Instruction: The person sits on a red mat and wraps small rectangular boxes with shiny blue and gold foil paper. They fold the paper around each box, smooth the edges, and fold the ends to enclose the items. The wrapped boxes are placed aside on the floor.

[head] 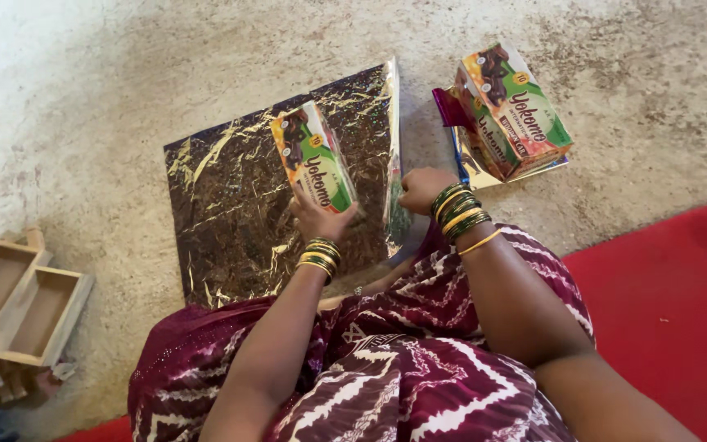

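Left hand (318,219) grips box (314,157) at lower end, fingers closed round it; box stands tilted on foil sheet (231,221). Sheet lies flat on floor (83,98), spreading left of and beyond left hand. Right hand (423,188) curled shut on sheet's raised right edge (393,147), pinching it upright just beside box. Second box (513,110) beyond right hand, apart, resting on folded foil (470,168). Wooden trays (18,303) well left of left hand. Red mat (664,303) right of right arm.

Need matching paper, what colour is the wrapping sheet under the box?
Shiny gold-brown foil sheet, crinkled; head view.
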Motion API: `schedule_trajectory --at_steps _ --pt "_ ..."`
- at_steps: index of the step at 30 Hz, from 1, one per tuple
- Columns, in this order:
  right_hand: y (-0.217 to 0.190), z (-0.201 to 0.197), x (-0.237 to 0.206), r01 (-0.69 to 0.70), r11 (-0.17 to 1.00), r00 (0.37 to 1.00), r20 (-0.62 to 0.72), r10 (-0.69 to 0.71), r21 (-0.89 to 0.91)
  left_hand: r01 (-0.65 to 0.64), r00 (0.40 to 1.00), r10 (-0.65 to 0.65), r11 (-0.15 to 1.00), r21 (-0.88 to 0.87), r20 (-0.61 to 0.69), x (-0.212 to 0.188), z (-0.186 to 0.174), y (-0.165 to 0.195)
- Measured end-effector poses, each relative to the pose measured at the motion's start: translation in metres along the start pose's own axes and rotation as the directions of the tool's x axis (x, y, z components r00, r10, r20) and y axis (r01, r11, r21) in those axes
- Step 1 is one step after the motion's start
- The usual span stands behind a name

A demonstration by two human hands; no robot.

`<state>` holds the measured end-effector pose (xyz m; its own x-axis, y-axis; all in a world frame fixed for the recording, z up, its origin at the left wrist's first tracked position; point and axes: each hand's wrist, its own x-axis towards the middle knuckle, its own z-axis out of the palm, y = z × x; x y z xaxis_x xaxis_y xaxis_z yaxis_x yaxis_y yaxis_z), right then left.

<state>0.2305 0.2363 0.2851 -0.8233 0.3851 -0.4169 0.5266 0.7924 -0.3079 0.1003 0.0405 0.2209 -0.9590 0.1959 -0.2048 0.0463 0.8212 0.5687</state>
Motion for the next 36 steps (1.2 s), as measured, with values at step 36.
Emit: schedule_trajectory --at_steps 36 --pt "-0.018 0.001 -0.016 0.215 0.976 0.971 -0.103 -0.217 -0.024 -0.394 0.919 0.388 0.883 -0.256 -0.076 -0.016 0.036 0.007"
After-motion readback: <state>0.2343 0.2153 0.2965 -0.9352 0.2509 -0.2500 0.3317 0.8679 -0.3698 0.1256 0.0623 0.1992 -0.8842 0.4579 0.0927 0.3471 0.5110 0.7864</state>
